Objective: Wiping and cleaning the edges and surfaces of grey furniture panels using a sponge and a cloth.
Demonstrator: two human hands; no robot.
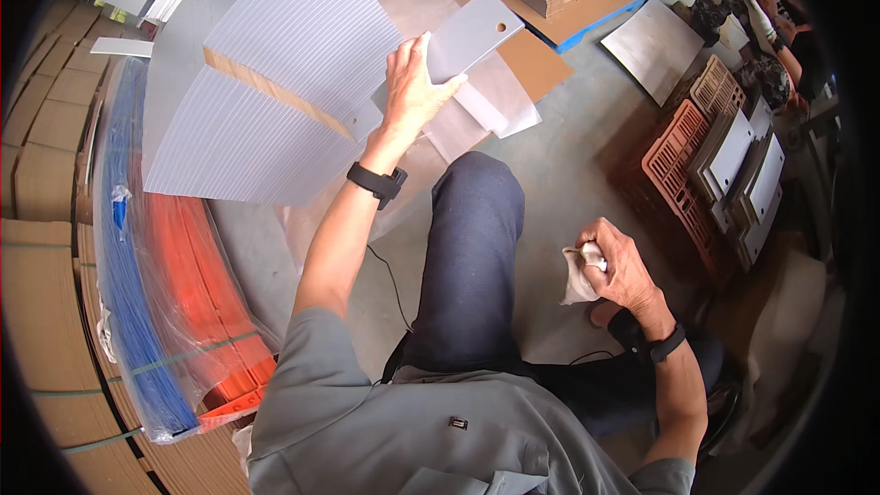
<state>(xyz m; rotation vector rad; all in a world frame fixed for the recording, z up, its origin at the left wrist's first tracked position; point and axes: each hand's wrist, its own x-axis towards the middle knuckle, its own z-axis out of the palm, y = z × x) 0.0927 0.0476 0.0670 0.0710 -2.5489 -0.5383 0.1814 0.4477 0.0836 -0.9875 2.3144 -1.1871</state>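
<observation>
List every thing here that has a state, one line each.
left hand: raised, gripping the grey plate
grey plate: held up, tilted, hole near its corner
right hand: closed around the white cloth
white cloth: crumpled
grey sheets: fanned out in a stack
red crate: loaded with grey plates

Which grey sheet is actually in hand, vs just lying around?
The small grey sheet with the round hole, pinched by the left hand. The fanned corrugated sheets lie loose beside it; the right hand holds only a white cloth.
</observation>
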